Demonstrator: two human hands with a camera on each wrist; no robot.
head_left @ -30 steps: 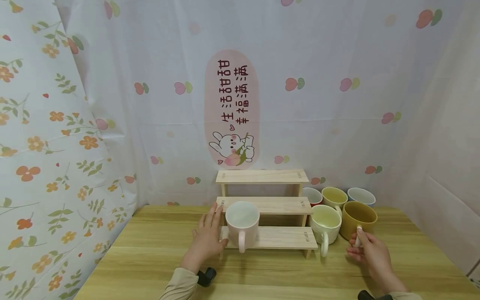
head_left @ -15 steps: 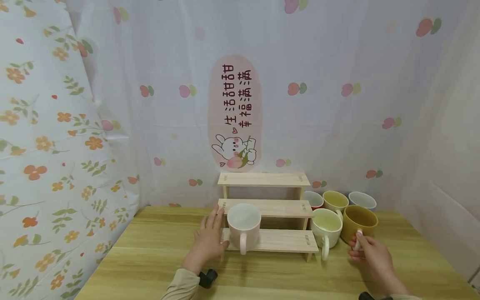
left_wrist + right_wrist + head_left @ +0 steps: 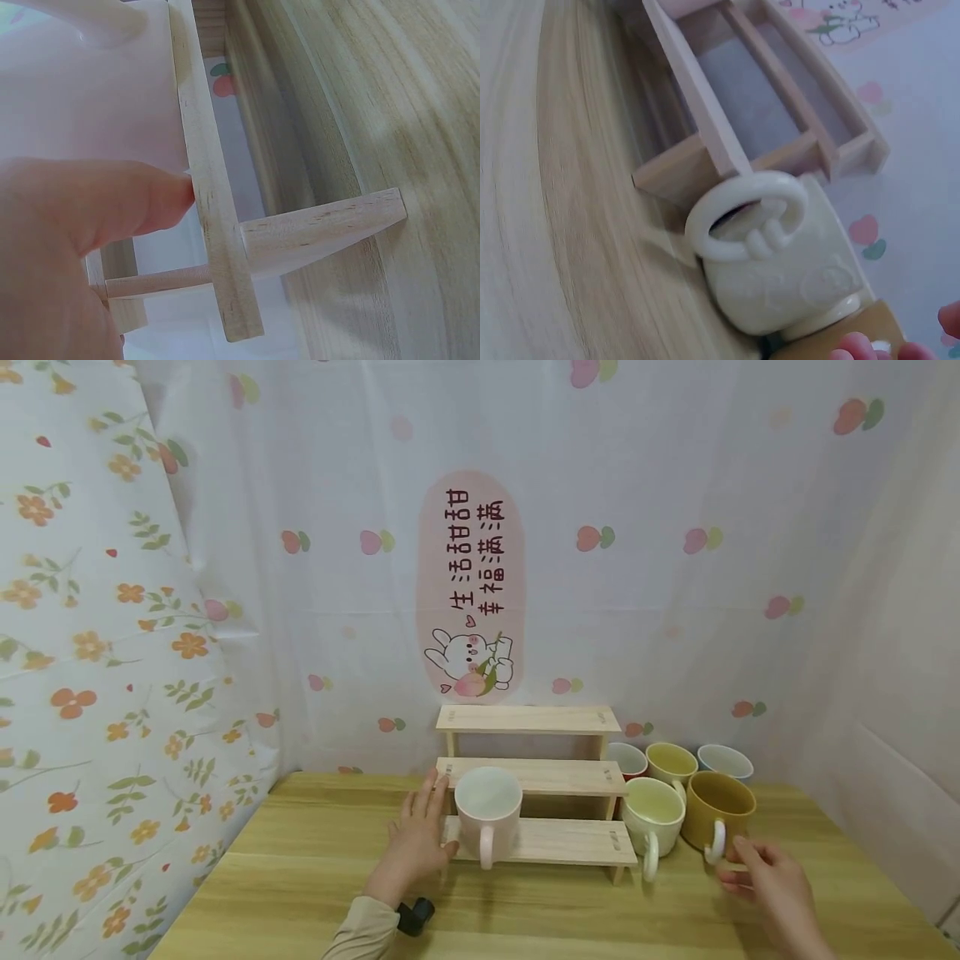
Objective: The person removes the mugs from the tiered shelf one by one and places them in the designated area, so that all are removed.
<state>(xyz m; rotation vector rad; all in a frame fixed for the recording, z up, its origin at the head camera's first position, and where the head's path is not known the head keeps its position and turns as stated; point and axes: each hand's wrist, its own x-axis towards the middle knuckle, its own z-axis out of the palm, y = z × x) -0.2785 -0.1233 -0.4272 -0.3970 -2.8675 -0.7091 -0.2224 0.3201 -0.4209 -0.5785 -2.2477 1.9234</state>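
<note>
A pale pink mug [image 3: 474, 827] stands upright on the lowest board of a three-step wooden rack [image 3: 573, 842], its handle toward me. My left hand [image 3: 415, 842] rests at the rack's left end with fingers extended. In the left wrist view, its thumb [image 3: 142, 196] touches the lowest board's edge beside the mug. On the right, a mustard mug [image 3: 712, 806] with a white handle stands on the table. My right hand [image 3: 776, 887] is just right of that handle, holding nothing, fingers loosely bent. Only its fingertips show in the right wrist view.
A cream mug [image 3: 652, 818] with a looped handle stands between rack and mustard mug. Behind them are a red-sided mug [image 3: 626, 758], a yellow mug [image 3: 670, 762] and a blue-sided mug [image 3: 725, 762]. A patterned cloth [image 3: 660, 635] hangs behind the wooden table [image 3: 315, 877].
My right hand has let go of the mustard mug's handle and moved slightly right and toward me. The left hand stays at the rack. The head view tilted slightly earlier.
</note>
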